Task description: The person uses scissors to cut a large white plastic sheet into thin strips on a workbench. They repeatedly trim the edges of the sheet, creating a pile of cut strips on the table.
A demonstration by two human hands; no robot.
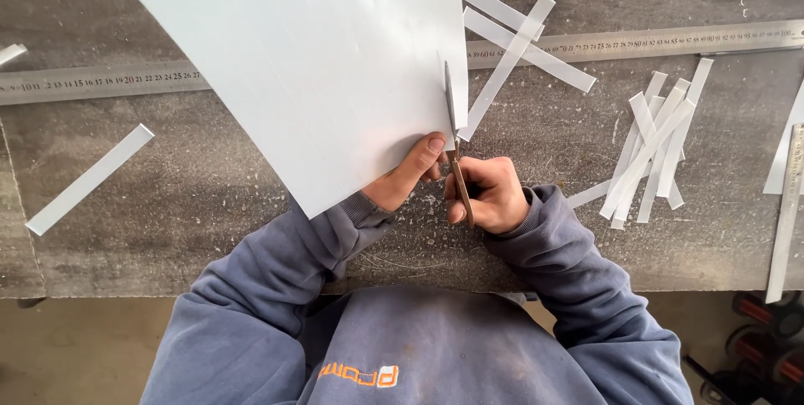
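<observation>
The right hand [490, 196] is clenched around the scissors [453, 141], whose blades point straight away from the body, along the right edge of the white sheet [318, 70]. The left hand [410, 175], just beside the right, pinches the sheet's near corner, thumb on top. The sheet rises up and away to the left of both hands, tilted above the counter [209, 187]. Cut strips [649, 149] lie to the right, and a long ruler [636, 43] runs crosswise beyond the hands.

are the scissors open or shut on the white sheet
Nearly shut: the scissors in the right hand show blades as one thin line along the white sheet, which the left hand holds.
</observation>
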